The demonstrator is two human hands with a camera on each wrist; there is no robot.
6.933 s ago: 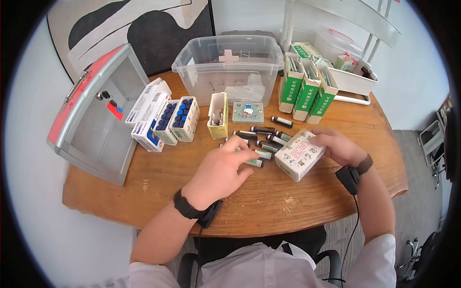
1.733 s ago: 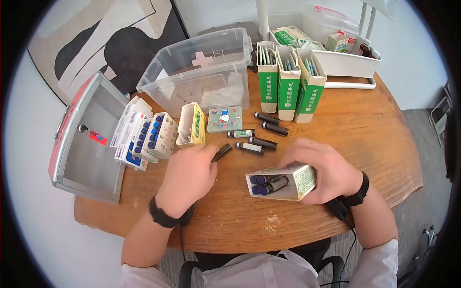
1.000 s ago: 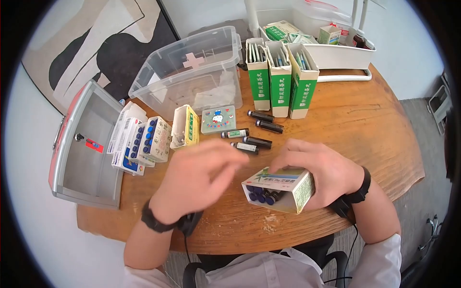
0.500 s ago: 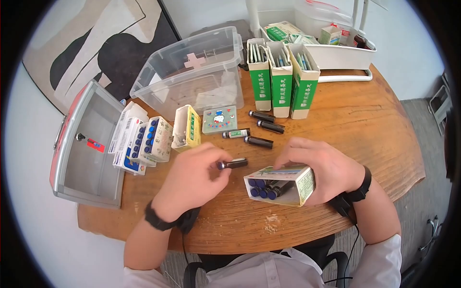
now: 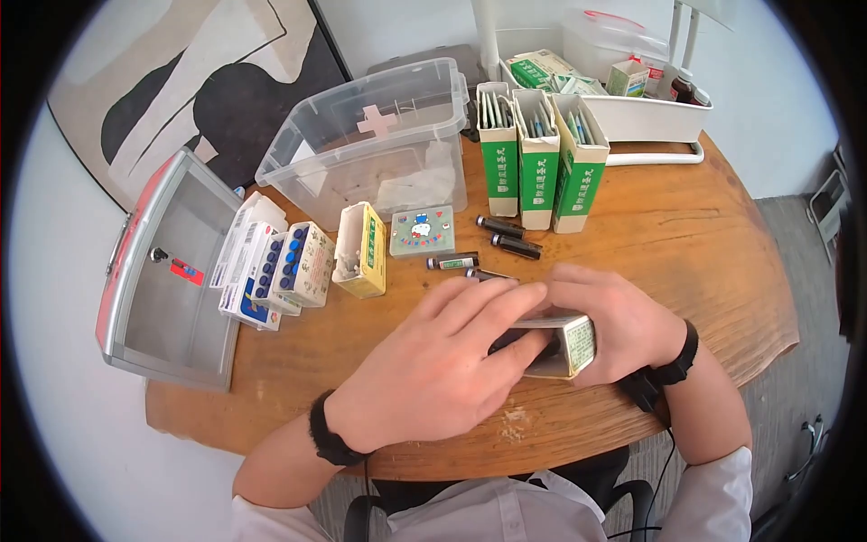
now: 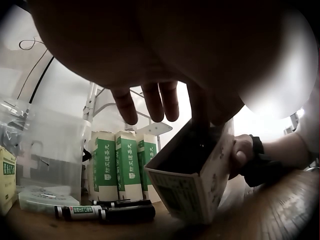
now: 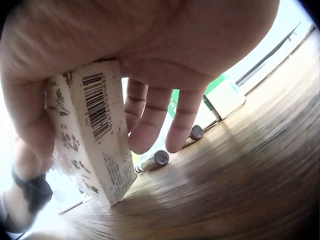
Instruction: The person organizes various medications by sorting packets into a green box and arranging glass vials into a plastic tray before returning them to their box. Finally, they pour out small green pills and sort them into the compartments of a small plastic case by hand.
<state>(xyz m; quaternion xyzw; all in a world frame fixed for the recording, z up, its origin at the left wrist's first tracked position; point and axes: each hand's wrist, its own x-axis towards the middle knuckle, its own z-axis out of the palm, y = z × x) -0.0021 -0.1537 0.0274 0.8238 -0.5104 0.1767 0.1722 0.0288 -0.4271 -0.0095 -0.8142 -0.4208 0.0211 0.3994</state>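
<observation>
My right hand (image 5: pixel 619 325) grips a small carton (image 5: pixel 578 346) from its far side, its mouth turned toward the left hand. In the right wrist view the carton's printed side (image 7: pixel 107 130) sits between thumb and palm. My left hand (image 5: pixel 442 361) lies over that mouth, with one straight finger reaching inside. The left wrist view shows its other fingers (image 6: pixel 160 102) extended above the carton (image 6: pixel 187 190). The carton's inside is dark, and the left hand hides the vials there. Several dark vials (image 5: pixel 516 247) lie on the table behind both hands.
Three green-and-white cartons (image 5: pixel 538 167) stand at the back, before a white rack (image 5: pixel 646 117). A clear plastic bin (image 5: pixel 361 176), a sticker-decorated case (image 5: pixel 423 231) and a yellow carton (image 5: pixel 361 248) are left of them. Vial boxes (image 5: pixel 305 264) stand beside a metal-framed case (image 5: pixel 172 271).
Vials moved from the table into the carton. The left hand, pinching a vial half a second ago, has moved right to the carton's mouth; that vial is hidden. The right hand keeps its grip.
</observation>
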